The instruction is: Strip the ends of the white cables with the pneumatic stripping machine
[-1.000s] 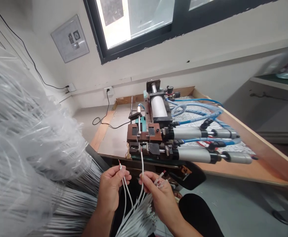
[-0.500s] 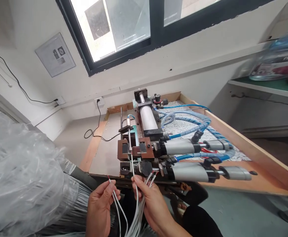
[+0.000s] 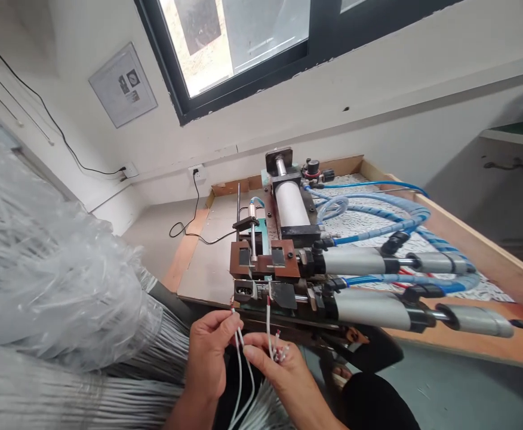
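My left hand [image 3: 210,352] is closed in a pinch on thin white cables [image 3: 239,370], one showing a red wire tip above the fingertips. Close beside it, my right hand [image 3: 288,373] is curled round a bundle of white cables [image 3: 264,407]. From this hand a single cable [image 3: 268,325] stands upright, its red inner wire and a pale end showing near the lower jaws. Just beyond both hands is a pneumatic machine with brown clamp blocks [image 3: 283,261], dark lower jaws [image 3: 283,294] and a thin metal rod [image 3: 253,239] above the gap.
Grey air cylinders [image 3: 355,261] and blue hoses [image 3: 378,239] fill the right of the wooden-edged bench [image 3: 503,286]. Large plastic-wrapped bundles of grey-white cables [image 3: 86,298] stand at the left. A black power cord [image 3: 203,240] crosses the bench to a wall socket.
The cable in my right hand has come down out of the clamp blocks, and its red end now shows. My hands have drawn closer together. The view has shifted left.
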A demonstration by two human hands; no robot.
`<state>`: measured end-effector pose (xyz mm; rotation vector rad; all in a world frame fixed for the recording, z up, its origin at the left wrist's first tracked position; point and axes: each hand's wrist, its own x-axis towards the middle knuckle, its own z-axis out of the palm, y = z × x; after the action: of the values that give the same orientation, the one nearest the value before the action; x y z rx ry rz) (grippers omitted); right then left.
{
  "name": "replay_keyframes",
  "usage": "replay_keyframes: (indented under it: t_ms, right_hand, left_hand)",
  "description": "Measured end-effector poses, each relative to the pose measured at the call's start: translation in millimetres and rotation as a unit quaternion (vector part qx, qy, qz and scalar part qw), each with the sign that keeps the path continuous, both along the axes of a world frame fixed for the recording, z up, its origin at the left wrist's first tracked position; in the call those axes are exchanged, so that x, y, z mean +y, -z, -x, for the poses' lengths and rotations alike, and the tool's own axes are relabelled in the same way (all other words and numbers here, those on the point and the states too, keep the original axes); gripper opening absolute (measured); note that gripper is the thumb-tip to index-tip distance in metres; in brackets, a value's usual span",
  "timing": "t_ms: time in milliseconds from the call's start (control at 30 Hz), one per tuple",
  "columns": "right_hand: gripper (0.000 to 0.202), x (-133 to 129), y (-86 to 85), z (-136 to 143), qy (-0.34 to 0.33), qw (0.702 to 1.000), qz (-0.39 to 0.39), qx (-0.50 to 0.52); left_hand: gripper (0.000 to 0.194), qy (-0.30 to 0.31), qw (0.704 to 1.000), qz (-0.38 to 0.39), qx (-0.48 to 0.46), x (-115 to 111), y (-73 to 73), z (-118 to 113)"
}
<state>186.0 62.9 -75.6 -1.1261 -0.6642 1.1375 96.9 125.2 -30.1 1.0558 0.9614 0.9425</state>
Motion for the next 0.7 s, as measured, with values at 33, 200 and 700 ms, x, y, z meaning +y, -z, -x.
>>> replay_keyframes:
  t_ms: [33,200,700]
  right_hand:
    - [0.019,-2,0.2,1,0.0,1.0,-0.007,-0.025]
    - [0.024,-10,4.3,3,0.001,0.998,-0.008,-0.063]
    - [0.029,-21,5.0,8,-0.007,0.999,-0.009,-0.037]
  left_hand:
    - [0.008,0.005,1.0,-0.001,0.004,-1,0.3,0]
    - [0.01,0.013,1.0,-0.004,0.012,-7,1.8,0]
    - [0.011,0.01,1.0,0.001,-0.015,-12,-0.3,0]
